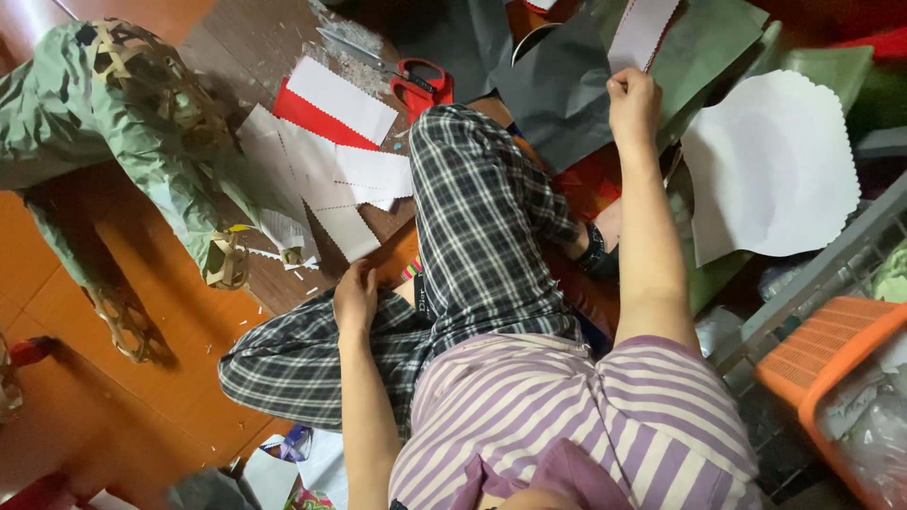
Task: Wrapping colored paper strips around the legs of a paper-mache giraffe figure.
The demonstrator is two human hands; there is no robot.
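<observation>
Right hand (633,106) grips paper strip (642,33) above cluttered floor (142,378).

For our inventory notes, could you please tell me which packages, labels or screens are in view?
Printed wrapper: crumpled on the floor at the bottom edge, purple, blue and white.
Clear plastic bags: crinkled, inside the orange basket at lower right.
No signs or screens.

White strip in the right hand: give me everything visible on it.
The white paper strip is a narrow piece with zigzag, pinked long edges, thin and flat like card or paper. It runs up from the right hand, which pinches its lower end, and leans slightly rightward; its upper end reaches the frame's top edge. It lies over a dark green sheet and a dark grey sheet. No print or marks show on it.
</observation>
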